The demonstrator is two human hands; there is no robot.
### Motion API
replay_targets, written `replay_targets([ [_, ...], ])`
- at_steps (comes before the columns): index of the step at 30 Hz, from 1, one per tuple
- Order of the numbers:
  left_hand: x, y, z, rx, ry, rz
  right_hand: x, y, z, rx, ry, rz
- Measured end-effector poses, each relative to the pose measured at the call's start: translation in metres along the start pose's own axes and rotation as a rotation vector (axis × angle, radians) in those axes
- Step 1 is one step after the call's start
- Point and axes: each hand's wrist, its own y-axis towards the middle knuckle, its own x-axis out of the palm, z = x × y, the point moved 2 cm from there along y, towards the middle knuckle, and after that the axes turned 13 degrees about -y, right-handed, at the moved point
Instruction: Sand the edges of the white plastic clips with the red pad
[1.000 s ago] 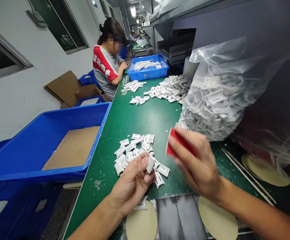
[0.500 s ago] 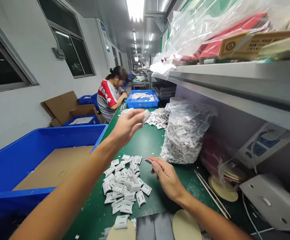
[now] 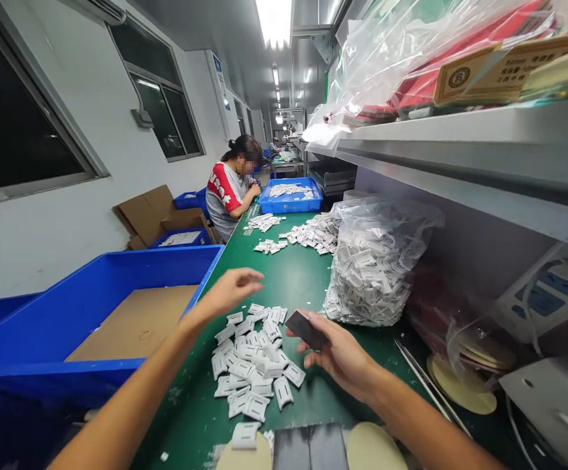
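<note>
Above the upper left part of a pile of white plastic pieces (image 3: 252,359), my left hand (image 3: 232,287) hovers with its fingers apart and nothing visible in them. My right hand (image 3: 330,349) grips a dark grey flat block (image 3: 306,330) between thumb and fingers, just right of the pile. One white piece (image 3: 245,435) lies on a round beige disc (image 3: 245,457) at the bottom, beside two dark grey rectangular pads (image 3: 310,449). A clear bag full of white pieces (image 3: 369,274) stands beyond my right hand.
A large blue bin (image 3: 132,261) with cardboard inside is at the left. Farther along the green table (image 3: 294,267) are small heaps of white pieces (image 3: 313,232) and a blue tray (image 3: 291,203). A person (image 3: 230,189) sits beyond. A loaded shelf (image 3: 460,134) overhangs the right; metal rods (image 3: 426,378) lie below.
My left hand has come down and back toward the pile, and the white piece it held is gone from its fingers. The block in my right hand now shows its broad face. The view has shifted left.
</note>
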Motion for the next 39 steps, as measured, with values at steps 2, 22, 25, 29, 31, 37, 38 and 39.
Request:
replay_targets([
  [2, 0.012, -0.014, -0.025, -0.005, 0.101, -0.067, -0.001, 0.001, 0.0, 0.042, 0.087, -0.007],
  [22, 0.049, -0.046, -0.033, 0.063, -0.003, 0.051, -0.006, 0.008, 0.005, 0.132, 0.227, 0.17],
  [25, 0.048, -0.047, -0.031, 0.075, -0.112, 0.075, -0.007, 0.008, 0.005, 0.123, 0.206, 0.177],
  [29, 0.056, -0.042, -0.037, 0.027, -0.288, 0.089, -0.007, 0.007, 0.008, 0.128, 0.189, 0.157],
  [31, 0.062, -0.036, -0.041, -0.009, -0.385, 0.09, -0.007, 0.007, 0.01, 0.134, 0.179, 0.155],
  [37, 0.066, -0.038, -0.031, -0.127, -0.68, 0.113, -0.011, 0.012, 0.008, 0.082, 0.168, 0.202],
  [38, 0.066, -0.043, -0.027, -0.14, -0.702, 0.121, -0.011, 0.011, 0.007, 0.061, 0.167, 0.213],
  [39, 0.067, -0.05, -0.023, -0.148, -0.713, 0.125, -0.011, 0.01, 0.005, 0.039, 0.163, 0.223],
])
